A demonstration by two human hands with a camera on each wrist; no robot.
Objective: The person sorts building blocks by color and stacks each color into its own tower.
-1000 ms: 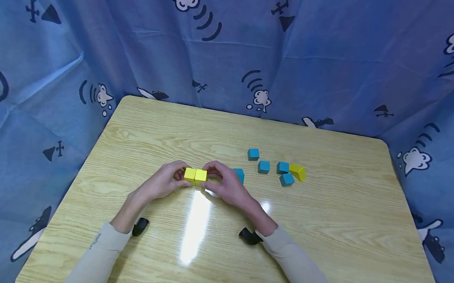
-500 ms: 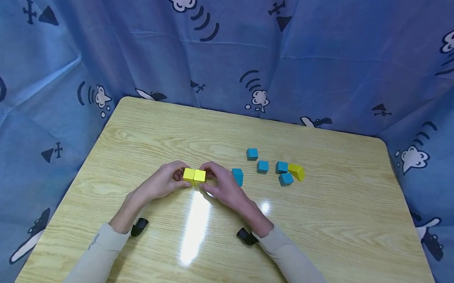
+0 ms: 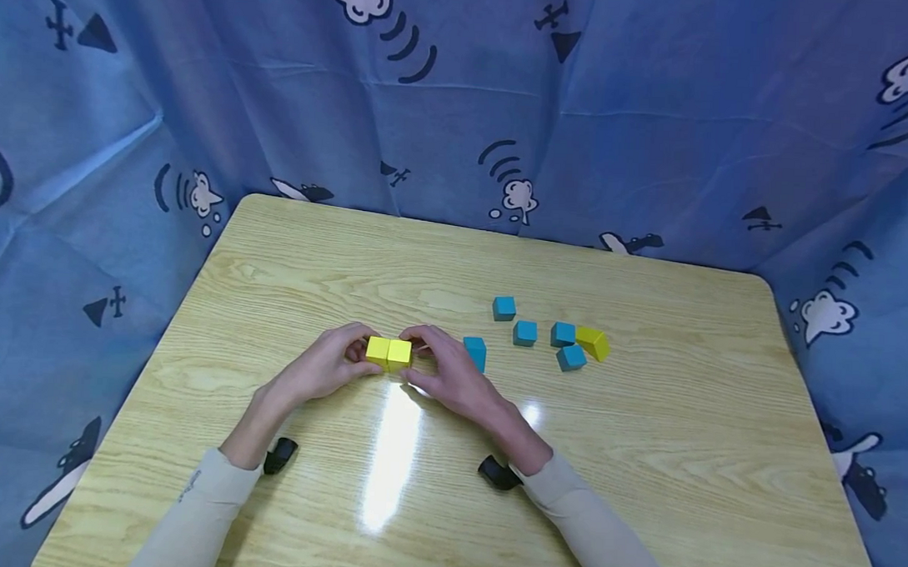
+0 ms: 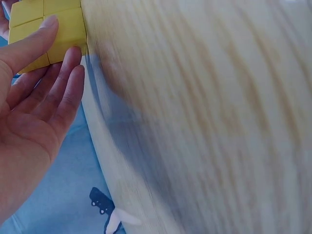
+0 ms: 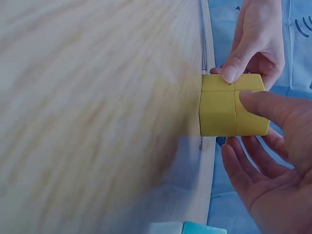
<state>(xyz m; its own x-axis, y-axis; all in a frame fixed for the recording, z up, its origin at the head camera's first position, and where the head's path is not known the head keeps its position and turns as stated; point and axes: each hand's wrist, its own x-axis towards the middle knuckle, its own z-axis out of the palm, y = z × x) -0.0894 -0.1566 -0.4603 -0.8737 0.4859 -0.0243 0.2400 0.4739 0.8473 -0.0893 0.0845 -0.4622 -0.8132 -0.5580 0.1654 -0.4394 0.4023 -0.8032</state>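
Note:
A small square stack of yellow cube blocks [image 3: 400, 355], two wide and two high, stands on the table at centre left in the head view. My left hand [image 3: 329, 363] grips its left side, thumb on the near face. From the other side my right hand [image 3: 454, 375] holds the stack. In the right wrist view its thumb lies on an upper yellow block [image 5: 252, 117], with the fingers curled behind and beside it. In the left wrist view the left thumb [image 4: 41, 36] presses where the blocks meet. The fingers partly cover the far faces.
Just right of my right hand stands a taller blue block [image 3: 475, 354]. Several blue cubes [image 3: 525, 333] lie farther right, and a yellow wedge-like block [image 3: 593, 343] touches that group. A patterned blue curtain [image 3: 459, 133] surrounds the wooden table [image 3: 682, 425].
My right hand has shifted slightly left against the stack, uncovering more of the taller blue block beside it. The left hand and the yellow blocks look nearly still.

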